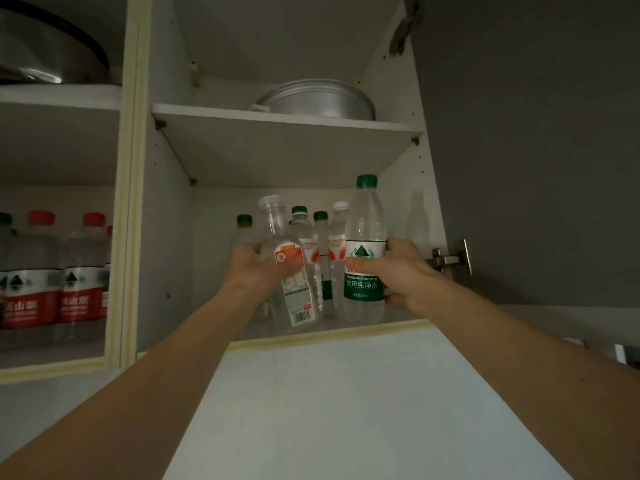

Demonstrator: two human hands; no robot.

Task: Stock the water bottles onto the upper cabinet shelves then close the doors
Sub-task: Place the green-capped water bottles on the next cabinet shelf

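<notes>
Gripping mid-label at frame centre, the right hand (398, 271) clamps its fingers on the upright green-capped bottle (365, 244); the left hand (256, 268) clasps the tilted clear-capped bottle (287, 268) above the lower shelf (398, 318). Likely slippery, thin-walled.

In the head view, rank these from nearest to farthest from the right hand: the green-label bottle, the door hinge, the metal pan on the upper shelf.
1. green-label bottle, gripped in the right hand.
2. door hinge, just right of it.
3. metal pan, up on the shelf above.
</notes>
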